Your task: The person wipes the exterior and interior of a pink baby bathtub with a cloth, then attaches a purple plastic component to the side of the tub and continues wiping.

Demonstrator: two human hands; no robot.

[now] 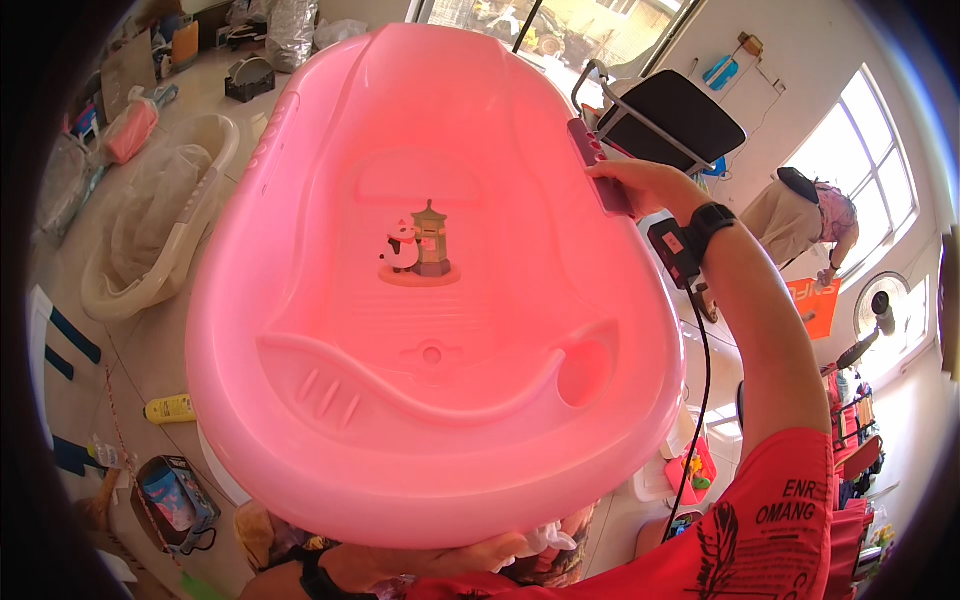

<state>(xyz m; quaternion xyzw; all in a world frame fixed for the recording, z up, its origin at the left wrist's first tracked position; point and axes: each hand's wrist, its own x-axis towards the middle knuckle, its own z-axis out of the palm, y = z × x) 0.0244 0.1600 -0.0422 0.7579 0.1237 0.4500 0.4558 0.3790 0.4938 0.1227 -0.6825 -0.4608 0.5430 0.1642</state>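
A pink plastic baby bathtub (420,472) fills the middle of the view, its inside facing me. A panda decal (403,247) beside a small tower is on its floor, above a drain hole (432,355). My right hand (637,184) grips the purple grip strip (589,146) on the right rim, fingers partly hidden behind the edge. Below the near rim, my left hand (450,556) holds the tub from underneath, most of its fingers hidden. Crumpled white material (551,538) shows by its fingertips; whether the hand holds it I cannot tell.
A pale baby bathtub (124,300) with clear plastic lies on the floor at left, near a yellow bottle (169,409) and an open box (169,510). A black-seated chair (667,124) stands at upper right. Beyond it, another person (795,210) bends over near a fan (881,304).
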